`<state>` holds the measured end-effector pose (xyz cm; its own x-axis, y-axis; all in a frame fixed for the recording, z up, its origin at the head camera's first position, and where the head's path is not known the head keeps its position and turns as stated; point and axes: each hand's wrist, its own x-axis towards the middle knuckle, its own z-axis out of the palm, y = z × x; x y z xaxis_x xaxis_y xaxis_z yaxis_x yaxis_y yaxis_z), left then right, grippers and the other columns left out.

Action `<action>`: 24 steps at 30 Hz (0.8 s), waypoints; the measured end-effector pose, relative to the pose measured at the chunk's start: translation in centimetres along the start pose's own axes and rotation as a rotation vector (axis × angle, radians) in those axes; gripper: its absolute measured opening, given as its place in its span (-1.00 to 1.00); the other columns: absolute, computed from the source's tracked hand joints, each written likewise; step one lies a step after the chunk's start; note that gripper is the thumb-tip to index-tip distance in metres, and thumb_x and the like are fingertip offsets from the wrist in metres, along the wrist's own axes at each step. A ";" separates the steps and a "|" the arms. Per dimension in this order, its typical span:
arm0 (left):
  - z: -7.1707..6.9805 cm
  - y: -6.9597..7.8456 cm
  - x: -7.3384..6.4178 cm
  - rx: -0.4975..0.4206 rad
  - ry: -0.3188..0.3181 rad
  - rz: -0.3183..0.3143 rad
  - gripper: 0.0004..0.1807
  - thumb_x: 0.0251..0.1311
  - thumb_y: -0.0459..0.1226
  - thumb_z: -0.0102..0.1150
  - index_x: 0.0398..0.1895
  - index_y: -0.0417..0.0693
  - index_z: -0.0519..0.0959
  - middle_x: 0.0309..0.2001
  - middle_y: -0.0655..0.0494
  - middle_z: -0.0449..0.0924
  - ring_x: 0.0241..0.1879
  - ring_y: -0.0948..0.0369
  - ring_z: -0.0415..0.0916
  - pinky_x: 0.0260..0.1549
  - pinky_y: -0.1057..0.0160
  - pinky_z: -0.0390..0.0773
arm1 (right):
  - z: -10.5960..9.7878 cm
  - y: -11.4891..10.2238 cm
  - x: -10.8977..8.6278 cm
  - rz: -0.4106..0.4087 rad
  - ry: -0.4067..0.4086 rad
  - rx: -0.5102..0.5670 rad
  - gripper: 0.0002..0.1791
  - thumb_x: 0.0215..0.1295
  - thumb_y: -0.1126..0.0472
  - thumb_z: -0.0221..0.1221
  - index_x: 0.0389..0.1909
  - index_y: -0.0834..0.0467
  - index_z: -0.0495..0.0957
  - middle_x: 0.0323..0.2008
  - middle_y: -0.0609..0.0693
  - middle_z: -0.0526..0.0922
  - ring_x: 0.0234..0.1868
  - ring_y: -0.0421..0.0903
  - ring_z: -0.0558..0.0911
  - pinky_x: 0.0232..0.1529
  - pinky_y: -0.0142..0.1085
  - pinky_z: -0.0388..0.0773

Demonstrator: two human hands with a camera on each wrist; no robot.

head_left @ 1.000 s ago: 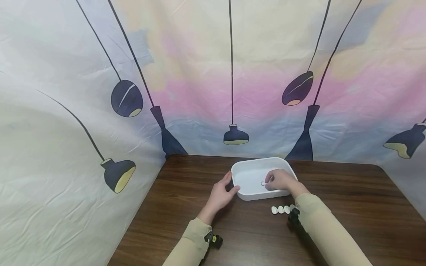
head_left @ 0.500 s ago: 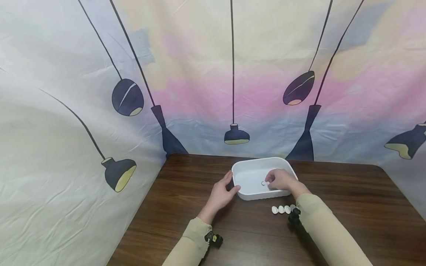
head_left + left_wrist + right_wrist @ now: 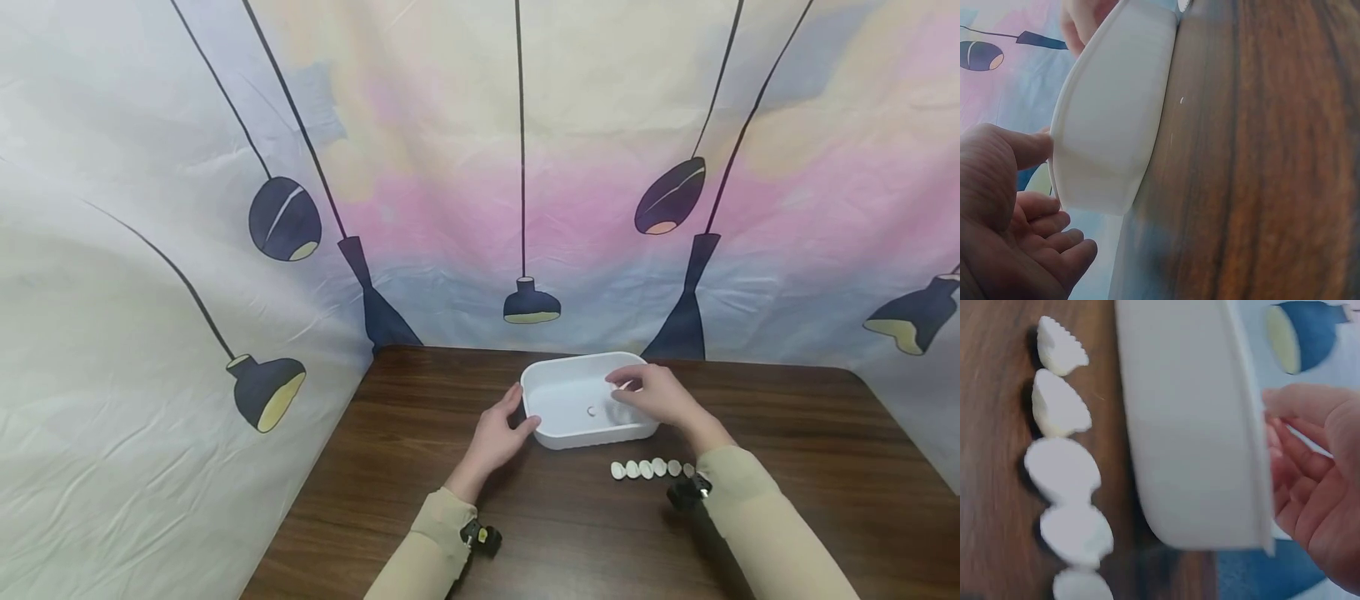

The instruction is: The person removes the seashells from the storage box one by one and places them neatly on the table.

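Observation:
A white rectangular box [image 3: 585, 438] with rounded corners stands on the table. My left hand [image 3: 497, 437] rests against its left end, thumb at the front corner and fingers along the end, touching the rim in the left wrist view. Over the box's right part, my right hand [image 3: 662, 396] pinches a small white shell [image 3: 622, 386] between thumb and fingers. The box wall hides those fingertips in the right wrist view. On the box floor lies one small white piece [image 3: 592, 411]. Several white shells [image 3: 1063, 469] form a row in front of the box.
The brown wooden table [image 3: 570, 517] reaches back to a fabric backdrop [image 3: 450, 208] printed with hanging lamps. Small black cameras sit on both wrists, the right one [image 3: 686, 492] close to the end of the shell row.
My right hand has lifted and moved a little right and back from the box floor, with the shell between its fingers. More of the shell row shows. My left hand has stayed in place.

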<state>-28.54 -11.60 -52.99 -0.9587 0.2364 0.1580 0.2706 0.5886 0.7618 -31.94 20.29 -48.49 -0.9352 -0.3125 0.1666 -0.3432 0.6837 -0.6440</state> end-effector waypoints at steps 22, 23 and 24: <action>0.0 0.3 -0.1 -0.019 0.013 0.007 -0.24 0.51 -0.09 0.25 0.61 -0.29 0.29 0.63 -0.10 0.23 0.60 -0.08 0.19 0.55 -0.14 0.24 | -5.2 6.7 -13.5 0.174 -0.069 0.146 -0.67 0.40 0.17 0.42 0.04 0.31 0.73 -0.20 -0.02 0.78 -0.23 -0.31 0.68 -0.23 -0.36 0.69; 0.0 0.3 -0.1 -0.019 0.012 0.008 -0.24 0.51 -0.09 0.25 0.61 -0.29 0.29 0.63 -0.10 0.23 0.60 -0.08 0.20 0.55 -0.14 0.24 | -5.2 7.1 -13.8 0.184 -0.083 0.147 -0.67 0.40 0.17 0.42 0.04 0.31 0.73 -0.20 -0.03 0.77 -0.23 -0.31 0.67 -0.24 -0.35 0.69; 0.0 0.4 -0.1 -0.023 0.010 0.011 -0.24 0.51 -0.09 0.25 0.61 -0.29 0.29 0.63 -0.11 0.23 0.60 -0.08 0.20 0.55 -0.14 0.24 | -5.2 7.4 -14.2 0.200 -0.092 0.149 -0.67 0.39 0.16 0.43 0.02 0.30 0.74 -0.21 -0.04 0.77 -0.24 -0.31 0.67 -0.25 -0.36 0.68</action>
<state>-28.34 -11.41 -52.73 -0.9566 0.2349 0.1728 0.2793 0.5682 0.7741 -21.70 33.25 -51.73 -0.9690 -0.2440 -0.0389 -0.1293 0.6350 -0.7616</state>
